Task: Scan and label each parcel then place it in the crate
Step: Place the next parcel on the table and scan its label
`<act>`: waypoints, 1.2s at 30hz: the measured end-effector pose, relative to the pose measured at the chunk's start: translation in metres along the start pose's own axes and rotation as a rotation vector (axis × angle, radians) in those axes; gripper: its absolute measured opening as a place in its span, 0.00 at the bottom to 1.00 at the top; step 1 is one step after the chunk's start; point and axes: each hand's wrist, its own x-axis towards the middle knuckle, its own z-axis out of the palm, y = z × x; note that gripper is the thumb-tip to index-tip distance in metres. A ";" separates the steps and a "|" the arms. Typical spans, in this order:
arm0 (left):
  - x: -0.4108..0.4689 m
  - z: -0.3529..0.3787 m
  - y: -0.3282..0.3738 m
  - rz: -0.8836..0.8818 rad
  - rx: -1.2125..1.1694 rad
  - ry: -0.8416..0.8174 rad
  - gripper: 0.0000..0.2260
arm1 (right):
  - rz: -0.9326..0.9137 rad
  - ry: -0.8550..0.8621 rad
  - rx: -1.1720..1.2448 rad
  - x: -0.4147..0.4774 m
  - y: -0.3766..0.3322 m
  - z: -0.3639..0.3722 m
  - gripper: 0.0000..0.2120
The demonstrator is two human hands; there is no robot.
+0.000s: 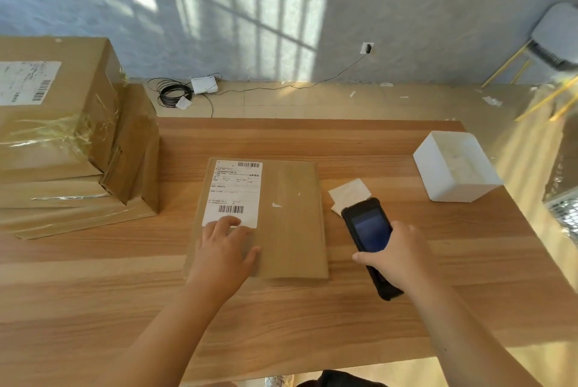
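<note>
The wooden table (312, 324) is carrying everything in reach. A stack of taped cardboard parcels (62, 136) is sitting well to the left of the flat brown parcel (291, 224), which is lying face up near the middle of the table. A white open-topped box (456, 167) is standing to the right of that parcel and farther back, well apart from it.

The left hand (223, 249) is resting on the parcel's near left part. Its grip is lying open, fingers straight, with the fingertips pressing on the lower edge of the white shipping label (234, 192) that is covering the parcel's far left area.

The right hand (403, 255) is sitting just right of the parcel, its grip curling around a black handheld scanner (369, 230) whose dark screen is facing up and whose front end is pointing away from the person.

Small white paper slips (348, 194) are lying just right of the parcel's far half; the scanner's front end is overlapping them in view.
</note>
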 end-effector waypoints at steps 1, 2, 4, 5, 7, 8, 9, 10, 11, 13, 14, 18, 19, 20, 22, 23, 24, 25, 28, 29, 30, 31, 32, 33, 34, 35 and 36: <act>0.004 0.003 0.007 0.035 -0.021 -0.010 0.15 | 0.052 -0.006 0.020 0.003 0.012 0.005 0.36; 0.007 0.006 0.012 0.068 -0.036 -0.021 0.14 | 0.103 -0.017 0.032 0.005 0.023 0.010 0.36; 0.014 0.012 0.024 0.121 -0.049 -0.053 0.14 | 0.183 -0.052 0.037 0.008 0.042 0.018 0.32; 0.017 0.014 0.030 0.143 -0.052 -0.064 0.15 | 0.211 -0.065 0.032 0.008 0.051 0.022 0.30; 0.023 0.017 0.040 0.184 -0.039 -0.095 0.16 | 0.261 -0.094 0.024 0.009 0.065 0.030 0.27; 0.027 0.019 0.045 0.197 -0.024 -0.118 0.17 | 0.278 -0.097 0.019 0.010 0.072 0.034 0.27; 0.029 0.021 0.048 0.198 -0.009 -0.150 0.17 | 0.297 -0.097 0.011 0.011 0.077 0.038 0.27; 0.031 0.022 0.051 0.195 0.006 -0.175 0.18 | 0.314 -0.092 0.001 0.012 0.081 0.040 0.29; 0.032 0.024 0.053 0.196 0.023 -0.187 0.18 | 0.337 -0.090 -0.011 0.013 0.085 0.043 0.32; 0.033 0.028 0.053 0.208 0.049 -0.166 0.18 | 0.372 -0.089 -0.037 0.015 0.088 0.046 0.38; 0.033 0.029 0.052 0.197 0.054 -0.167 0.18 | 0.383 -0.094 -0.048 0.016 0.089 0.047 0.40; 0.034 0.030 0.050 0.177 0.076 -0.153 0.17 | 0.406 -0.109 -0.082 0.018 0.091 0.050 0.45; 0.034 0.031 0.049 0.183 0.080 -0.150 0.18 | 0.409 -0.120 -0.088 0.019 0.091 0.050 0.46; 0.035 0.032 0.048 0.184 0.083 -0.150 0.18 | 0.410 -0.132 -0.099 0.021 0.090 0.050 0.47; 0.037 0.032 0.047 0.184 0.080 -0.155 0.18 | 0.397 -0.128 -0.132 0.024 0.087 0.048 0.48; 0.039 0.032 0.047 0.190 0.084 -0.151 0.17 | 0.377 -0.104 -0.146 0.027 0.083 0.046 0.48; 0.041 0.031 0.047 0.196 0.090 -0.150 0.17 | 0.349 -0.069 -0.150 0.030 0.078 0.044 0.46; 0.044 0.029 0.048 0.196 0.095 -0.151 0.16 | 0.315 -0.033 -0.141 0.034 0.072 0.042 0.43; 0.051 0.025 0.050 0.141 0.078 -0.173 0.16 | 0.184 0.020 -0.107 0.051 0.049 0.036 0.32; 0.052 0.024 0.050 0.131 0.077 -0.172 0.19 | 0.137 0.019 -0.080 0.058 0.042 0.035 0.30; 0.054 0.024 0.049 0.127 0.082 -0.170 0.21 | 0.095 0.006 -0.027 0.066 0.035 0.035 0.29; 0.055 0.024 0.047 0.120 0.091 -0.177 0.23 | 0.062 -0.020 0.049 0.074 0.028 0.034 0.27; 0.056 0.024 0.046 0.103 0.097 -0.195 0.25 | 0.048 -0.056 0.126 0.082 0.021 0.035 0.26; 0.056 0.024 0.045 0.084 0.100 -0.214 0.27 | 0.047 -0.091 0.183 0.091 0.014 0.037 0.24; 0.057 0.025 0.044 0.070 0.103 -0.229 0.28 | 0.059 -0.119 0.219 0.100 0.008 0.040 0.23; 0.058 0.025 0.044 0.065 0.108 -0.237 0.29 | 0.073 -0.135 0.244 0.108 0.004 0.044 0.22; 0.059 0.025 0.044 0.062 0.110 -0.239 0.29 | 0.089 -0.143 0.269 0.116 0.000 0.049 0.21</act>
